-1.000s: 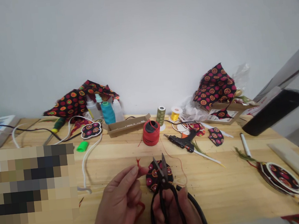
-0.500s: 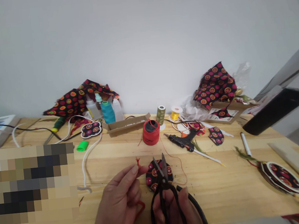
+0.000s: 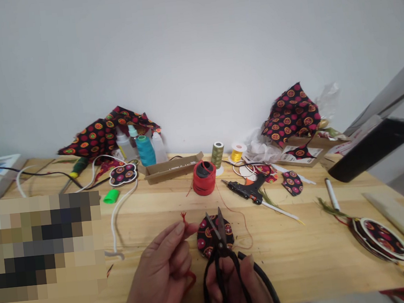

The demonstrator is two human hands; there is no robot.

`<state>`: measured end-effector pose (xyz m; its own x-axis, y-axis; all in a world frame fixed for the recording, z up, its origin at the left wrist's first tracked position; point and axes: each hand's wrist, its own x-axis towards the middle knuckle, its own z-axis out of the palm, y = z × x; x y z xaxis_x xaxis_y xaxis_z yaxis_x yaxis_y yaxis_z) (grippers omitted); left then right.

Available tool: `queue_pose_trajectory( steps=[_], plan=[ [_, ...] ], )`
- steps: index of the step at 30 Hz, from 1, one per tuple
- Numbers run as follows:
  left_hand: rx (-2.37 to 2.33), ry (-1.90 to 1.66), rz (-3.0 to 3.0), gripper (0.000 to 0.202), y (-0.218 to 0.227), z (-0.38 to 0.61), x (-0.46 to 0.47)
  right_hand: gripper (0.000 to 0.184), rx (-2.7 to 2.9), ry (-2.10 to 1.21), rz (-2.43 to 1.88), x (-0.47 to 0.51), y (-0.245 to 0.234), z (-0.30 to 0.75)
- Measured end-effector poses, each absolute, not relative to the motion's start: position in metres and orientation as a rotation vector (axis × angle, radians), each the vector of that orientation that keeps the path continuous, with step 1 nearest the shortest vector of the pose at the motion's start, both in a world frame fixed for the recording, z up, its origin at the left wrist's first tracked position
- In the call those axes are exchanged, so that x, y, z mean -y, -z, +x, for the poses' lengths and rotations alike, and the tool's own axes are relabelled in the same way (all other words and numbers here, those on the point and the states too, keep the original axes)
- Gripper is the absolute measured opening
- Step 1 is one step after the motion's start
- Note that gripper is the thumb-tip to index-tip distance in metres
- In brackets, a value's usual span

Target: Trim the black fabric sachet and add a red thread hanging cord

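Observation:
Between the thumb and forefinger of my left hand (image 3: 163, 265) is pinched a red thread bundle (image 3: 183, 217); its frayed ends stick up above the fingertips. A red loop of the thread hangs out under the same hand. My right hand (image 3: 232, 286) grips black-handled scissors (image 3: 221, 242), blades slightly apart and pointing away from me, to the right of the thread. Under the blades a round piece covered in dark patterned fabric (image 3: 205, 234) lies on the table, partly hidden. Beyond it stands a red thread spool (image 3: 204, 180), with a loose thread trailing right.
A black glue gun (image 3: 246, 190) with a white stick lies right of the spool. Green (image 3: 217, 154) and yellow spools (image 3: 237, 153) and a cardboard tray (image 3: 173, 167) stand behind. At right are a white marker (image 3: 332, 195) and an oval fabric ornament (image 3: 384, 239). A blurred patch covers the left.
My left hand, with the red thread bundle, has shifted slightly left, away from the scissors. The scissors and my right hand have hardly moved.

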<state>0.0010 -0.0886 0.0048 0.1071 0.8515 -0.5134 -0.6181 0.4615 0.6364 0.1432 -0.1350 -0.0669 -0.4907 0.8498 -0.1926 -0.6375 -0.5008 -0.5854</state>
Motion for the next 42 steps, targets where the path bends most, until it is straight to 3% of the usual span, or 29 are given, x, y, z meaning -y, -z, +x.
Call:
queue_pose_trajectory(
  steps=[12, 18, 42],
  plan=[
    [-0.817, -1.285, 0.207, 0.012, -0.014, -0.003, 0.091, 0.064, 0.422, -2.086, -0.518, 0.126, 0.054, 0.147],
    [-0.765, -1.341, 0.104, 0.031, -0.027, -0.008, 0.080, 0.068, 0.400, -1.991, -0.581, 0.123, 0.039, 0.160],
    [-0.643, -1.365, 0.115, 0.030, -0.027, -0.013, 0.070, 0.066, 0.407, -1.818, -0.675, 0.123, 0.040, 0.176]
  ],
)
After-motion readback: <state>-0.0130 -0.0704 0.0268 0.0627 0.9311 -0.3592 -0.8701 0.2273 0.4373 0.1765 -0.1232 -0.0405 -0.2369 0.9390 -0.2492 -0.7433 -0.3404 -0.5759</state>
